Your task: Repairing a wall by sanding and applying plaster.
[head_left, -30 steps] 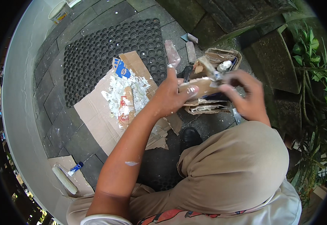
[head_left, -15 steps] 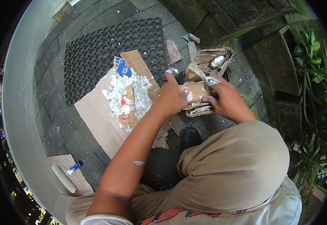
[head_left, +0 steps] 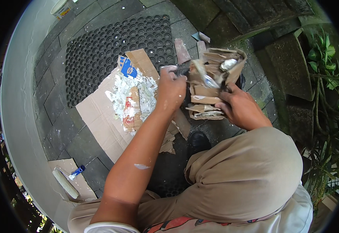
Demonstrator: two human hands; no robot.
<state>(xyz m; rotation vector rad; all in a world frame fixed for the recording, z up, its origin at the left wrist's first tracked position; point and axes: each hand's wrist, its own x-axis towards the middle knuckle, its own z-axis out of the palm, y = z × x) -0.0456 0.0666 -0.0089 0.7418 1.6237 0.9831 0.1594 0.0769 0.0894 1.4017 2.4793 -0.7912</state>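
Note:
My right hand (head_left: 242,105) grips the lower right edge of a bundle of folded brown cardboard (head_left: 206,91), thumb on its near side. Layered torn edges show at the bundle's near end. A crumpled whitish wrapper (head_left: 209,79) and a white wad (head_left: 228,64) are tucked into its top. To the left of the bundle, apart from it, is my left hand (head_left: 170,88). Its fingers are half bent and spread a little, with white smears on the tips and nothing visible held. Under my left forearm lies a flattened cardboard sheet (head_left: 95,112) covered with white paint flakes (head_left: 142,91).
A black rubber mat (head_left: 99,54) lies beyond the sheet. Broken tile pieces (head_left: 182,51) sit past the bundle. At lower left, a paint roller (head_left: 65,183) rests on cardboard. A bucket (head_left: 62,9) stands by the pale wall (head_left: 22,77). Plants (head_left: 328,58) grow at right.
My left hand has let go of the bundle and moved left. The cardboard flap across the bundle is folded down, and the wrapper now lies over its top. My right hand has shifted slightly nearer.

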